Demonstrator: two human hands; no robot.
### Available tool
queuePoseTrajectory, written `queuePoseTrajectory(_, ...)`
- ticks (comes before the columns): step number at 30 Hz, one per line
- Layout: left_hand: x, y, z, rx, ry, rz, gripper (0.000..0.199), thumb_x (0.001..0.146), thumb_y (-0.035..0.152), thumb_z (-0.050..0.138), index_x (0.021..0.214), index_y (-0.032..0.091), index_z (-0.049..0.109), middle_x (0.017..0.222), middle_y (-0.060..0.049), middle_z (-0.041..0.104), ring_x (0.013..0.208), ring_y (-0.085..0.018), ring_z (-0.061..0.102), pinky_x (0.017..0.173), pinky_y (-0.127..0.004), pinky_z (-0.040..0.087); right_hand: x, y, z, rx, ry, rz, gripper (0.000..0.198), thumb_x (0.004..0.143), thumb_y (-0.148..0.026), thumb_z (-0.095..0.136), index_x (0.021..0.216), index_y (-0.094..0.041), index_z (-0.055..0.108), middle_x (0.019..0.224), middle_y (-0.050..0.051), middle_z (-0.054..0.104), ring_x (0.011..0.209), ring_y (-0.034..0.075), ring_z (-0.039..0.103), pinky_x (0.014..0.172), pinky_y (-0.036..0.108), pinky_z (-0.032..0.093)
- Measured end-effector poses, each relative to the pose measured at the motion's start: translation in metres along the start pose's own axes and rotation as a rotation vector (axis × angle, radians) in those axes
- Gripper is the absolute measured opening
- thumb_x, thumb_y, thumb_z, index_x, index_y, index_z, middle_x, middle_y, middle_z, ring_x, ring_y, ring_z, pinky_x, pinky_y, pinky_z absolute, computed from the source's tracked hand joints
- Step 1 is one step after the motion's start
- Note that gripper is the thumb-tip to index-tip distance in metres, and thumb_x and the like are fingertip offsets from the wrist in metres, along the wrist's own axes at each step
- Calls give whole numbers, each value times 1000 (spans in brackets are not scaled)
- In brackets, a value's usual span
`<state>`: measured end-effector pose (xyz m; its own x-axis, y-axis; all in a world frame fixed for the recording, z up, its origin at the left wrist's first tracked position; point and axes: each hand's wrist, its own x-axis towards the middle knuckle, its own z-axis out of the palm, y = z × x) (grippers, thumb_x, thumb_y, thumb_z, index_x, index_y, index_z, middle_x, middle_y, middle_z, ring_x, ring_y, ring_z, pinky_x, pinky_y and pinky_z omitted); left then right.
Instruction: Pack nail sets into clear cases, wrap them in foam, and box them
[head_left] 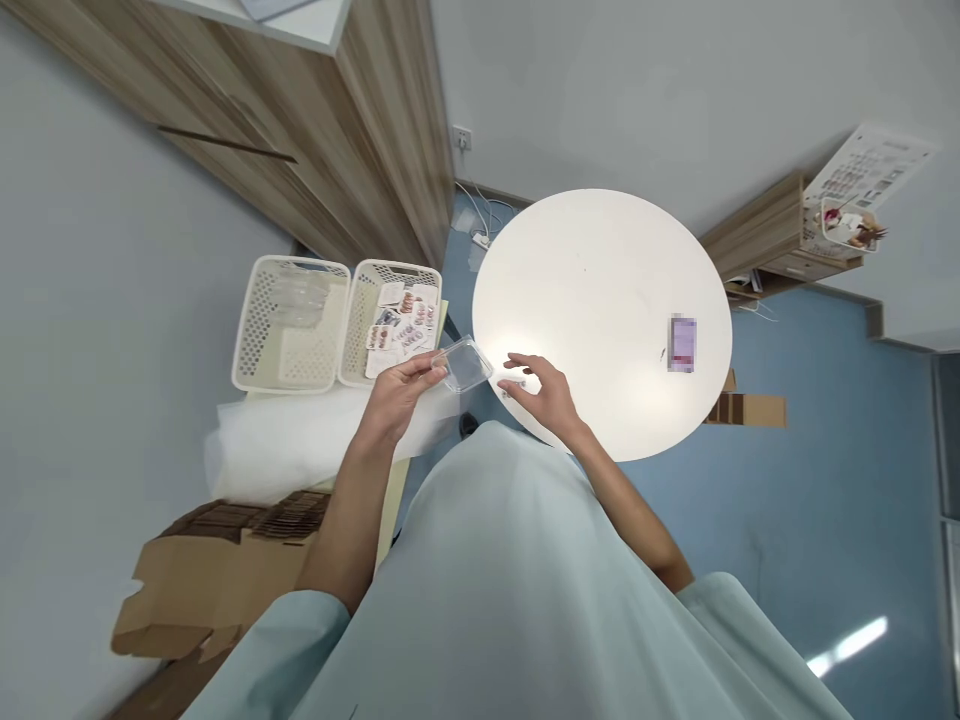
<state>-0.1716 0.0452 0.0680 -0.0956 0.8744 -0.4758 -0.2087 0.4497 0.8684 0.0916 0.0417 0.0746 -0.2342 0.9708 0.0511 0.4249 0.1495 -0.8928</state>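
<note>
My left hand (395,398) pinches one edge of a clear, shallow plastic box (466,366), held out by the rim of the round white table (600,260). The box looks see-through, with nothing visible inside. To its right is my right hand (551,396), thumb and fingers apart over the near left part of the table. A small pale, shiny item (513,386) lies close beside the right thumb; its kind is too small to make out.
Left of the table stand two white baskets, one holding clear plastic containers (298,298), the other several printed packets (409,325). Below them are a roll of white wrap (300,435) and stacked cardboard boxes (202,570). A blurred purple item (682,343) lies at the table's right.
</note>
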Motion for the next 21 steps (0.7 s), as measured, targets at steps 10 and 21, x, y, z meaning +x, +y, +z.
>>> queuePoseTrajectory(10, -21, -33, 108, 44, -49, -78, 62, 67, 56, 98, 111, 16, 82, 121, -15, 80, 120, -33, 70, 106, -45, 54, -32, 25, -58, 130, 68, 258, 34, 95, -59, 73, 90, -26, 74, 97, 3, 78, 94, 22, 73, 82, 38, 58)
queuePoseTrajectory(21, -42, -63, 180, 111, 3, -129, 77, 68, 40, 99, 136, 19, 68, 150, -19, 65, 142, -38, 61, 116, -49, 53, -68, 51, -73, -90, 113, 197, 32, 100, -57, 70, 88, -27, 68, 92, 5, 73, 92, 24, 68, 80, 40, 58)
